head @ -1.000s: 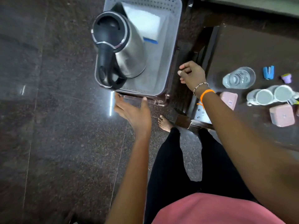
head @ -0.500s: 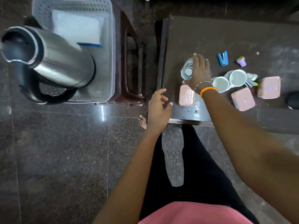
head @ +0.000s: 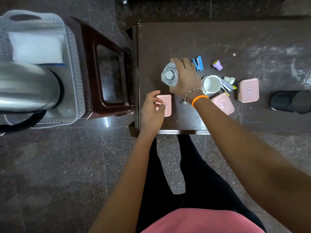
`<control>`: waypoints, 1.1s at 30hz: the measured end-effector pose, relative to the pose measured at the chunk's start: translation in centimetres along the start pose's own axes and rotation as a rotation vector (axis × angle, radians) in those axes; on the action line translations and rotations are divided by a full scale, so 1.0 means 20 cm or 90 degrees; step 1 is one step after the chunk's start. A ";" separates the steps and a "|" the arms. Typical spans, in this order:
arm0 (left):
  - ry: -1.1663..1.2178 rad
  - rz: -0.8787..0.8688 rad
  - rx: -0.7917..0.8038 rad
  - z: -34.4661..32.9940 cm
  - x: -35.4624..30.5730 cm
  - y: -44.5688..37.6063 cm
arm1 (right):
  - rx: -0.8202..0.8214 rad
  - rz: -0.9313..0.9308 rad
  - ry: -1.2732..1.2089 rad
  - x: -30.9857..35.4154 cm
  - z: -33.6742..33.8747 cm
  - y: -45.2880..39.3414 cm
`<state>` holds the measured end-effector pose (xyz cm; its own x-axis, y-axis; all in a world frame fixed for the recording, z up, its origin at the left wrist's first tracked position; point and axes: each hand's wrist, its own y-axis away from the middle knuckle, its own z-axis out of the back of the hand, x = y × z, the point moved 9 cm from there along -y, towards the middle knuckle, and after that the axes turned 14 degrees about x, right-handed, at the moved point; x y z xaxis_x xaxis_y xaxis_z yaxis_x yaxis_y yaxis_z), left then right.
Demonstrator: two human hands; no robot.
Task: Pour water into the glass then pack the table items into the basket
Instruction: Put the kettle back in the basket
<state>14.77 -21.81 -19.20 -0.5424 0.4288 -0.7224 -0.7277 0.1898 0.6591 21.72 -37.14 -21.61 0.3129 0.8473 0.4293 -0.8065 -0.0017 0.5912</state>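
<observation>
**Right hand grips the glass**

The basket (head: 72, 68) sits on a stool (head: 107, 78) at far left, holding the kettle (head: 28, 86) and a white pad (head: 36, 47). On the table (head: 185, 39), the left hand (head: 152, 111) hovers loosely curled, holding nothing, over a pink box (head: 167, 105). The right hand (head: 186, 78) wraps the glass (head: 170, 76), which holds water. Further right stand a white cup (head: 212, 84) and two more pink boxes (head: 249, 89).
</observation>
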 end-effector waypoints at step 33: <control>-0.016 -0.032 0.059 -0.66 -0.41 -0.33 | -0.021 -0.166 -0.045 -0.96 0.47 -0.14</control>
<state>18.37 -38.27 -20.37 -0.4947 0.4392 -0.7500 -0.7108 0.2921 0.6399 22.71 -58.35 -24.98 0.5455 0.7778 0.3123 -0.7092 0.2298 0.6665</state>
